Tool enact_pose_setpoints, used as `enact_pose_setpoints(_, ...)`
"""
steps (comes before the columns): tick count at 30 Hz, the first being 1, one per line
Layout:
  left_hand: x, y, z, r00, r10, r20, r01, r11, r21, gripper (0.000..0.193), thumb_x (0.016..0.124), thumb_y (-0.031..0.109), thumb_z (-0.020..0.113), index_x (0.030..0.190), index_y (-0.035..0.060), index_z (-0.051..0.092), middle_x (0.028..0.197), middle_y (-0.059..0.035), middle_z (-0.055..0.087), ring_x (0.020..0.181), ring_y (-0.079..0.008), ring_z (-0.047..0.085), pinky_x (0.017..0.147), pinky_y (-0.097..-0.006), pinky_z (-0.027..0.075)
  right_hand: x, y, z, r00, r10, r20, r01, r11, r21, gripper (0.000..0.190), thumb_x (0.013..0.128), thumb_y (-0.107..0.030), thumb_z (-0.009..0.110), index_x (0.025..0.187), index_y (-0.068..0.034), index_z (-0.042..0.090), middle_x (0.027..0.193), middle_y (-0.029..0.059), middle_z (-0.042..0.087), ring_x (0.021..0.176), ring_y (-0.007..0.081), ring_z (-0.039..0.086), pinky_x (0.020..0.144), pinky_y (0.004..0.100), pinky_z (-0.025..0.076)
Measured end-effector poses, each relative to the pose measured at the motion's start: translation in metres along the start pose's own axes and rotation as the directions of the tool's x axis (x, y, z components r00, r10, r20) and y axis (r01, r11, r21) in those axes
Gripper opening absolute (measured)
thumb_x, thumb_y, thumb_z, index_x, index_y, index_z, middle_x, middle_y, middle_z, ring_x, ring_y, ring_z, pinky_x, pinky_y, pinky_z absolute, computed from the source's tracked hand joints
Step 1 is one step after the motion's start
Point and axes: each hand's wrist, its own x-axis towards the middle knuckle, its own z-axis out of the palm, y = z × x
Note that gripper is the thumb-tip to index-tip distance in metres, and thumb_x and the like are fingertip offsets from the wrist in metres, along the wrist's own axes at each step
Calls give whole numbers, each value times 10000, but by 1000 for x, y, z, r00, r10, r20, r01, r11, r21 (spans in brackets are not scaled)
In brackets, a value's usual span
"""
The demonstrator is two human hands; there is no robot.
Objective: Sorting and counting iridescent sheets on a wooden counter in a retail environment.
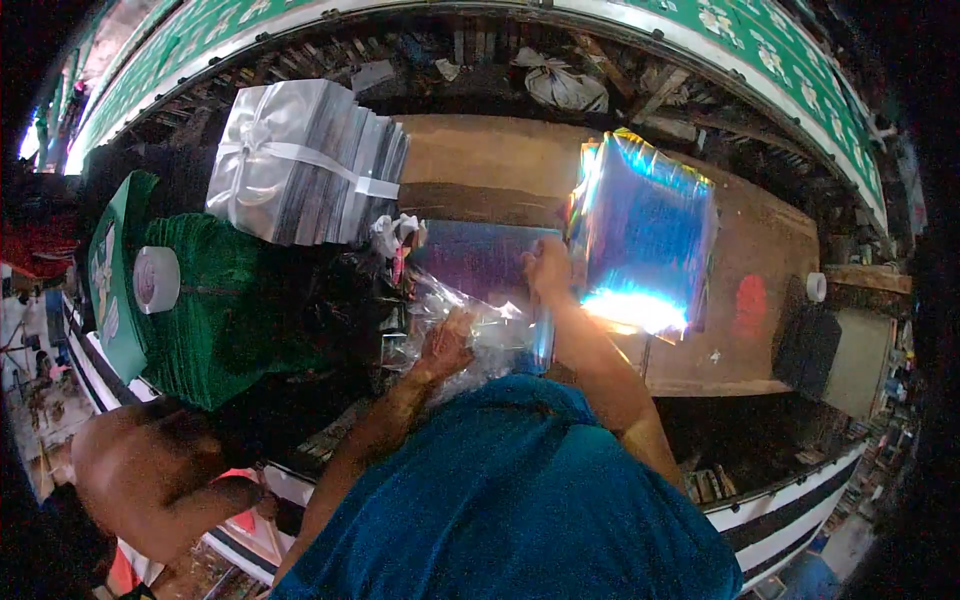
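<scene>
My left hand (448,346) rests on crumpled clear plastic film (499,337) just in front of my body. Glare on the film hides whether the fingers pinch it. Farther right, my right hand (550,268) has its fingers bent at the right edge of a dark, purplish shiny sheet (480,251) lying on the brown board (480,154). Whether they grip that edge cannot be made out. Beside this hand, to the right, lies a stack of iridescent film sheets (649,217), its near end bright with reflected light. A crumpled white piece (397,234) sits at the sheet's left.
A silver sheet stack (259,165) tied with white strap stands at back left. Left of me are a green stack (210,300) and a tape roll (157,280). Another roll (817,286) lies far right. A bare-shouldered person (150,472) is close at lower left.
</scene>
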Motion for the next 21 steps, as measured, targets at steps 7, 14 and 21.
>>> enact_pose_setpoints(7,-1,5,-12,993,103,-50,-103,995,3,606,760,273,661,1315,104,485,1239,-205,491,1028,-420,593,872,-497,512,15,11,2,999,18,-50,-14,997,77,358,725,-193,755,999,-15,608,933,204,669,878,374,651,777,434,512)
enact_pose_setpoints(14,-4,1,-8,1000,-7,12,9,985,-174,628,706,181,671,1303,120,485,1184,-198,486,1052,-415,571,869,-496,504,14,7,-7,962,-272,-20,264,947,-182,410,829,-180,648,1197,-43,528,1016,176,672,872,367,669,715,438,540)
enact_pose_setpoints(21,-11,19,-13,1000,21,-11,-20,995,96,691,659,142,708,1309,119,472,1230,-211,464,1011,-449,584,813,-521,515,9,-5,-23,946,-298,129,314,740,-595,242,873,-186,548,1091,-90,588,985,163,649,957,334,640,766,486,520)
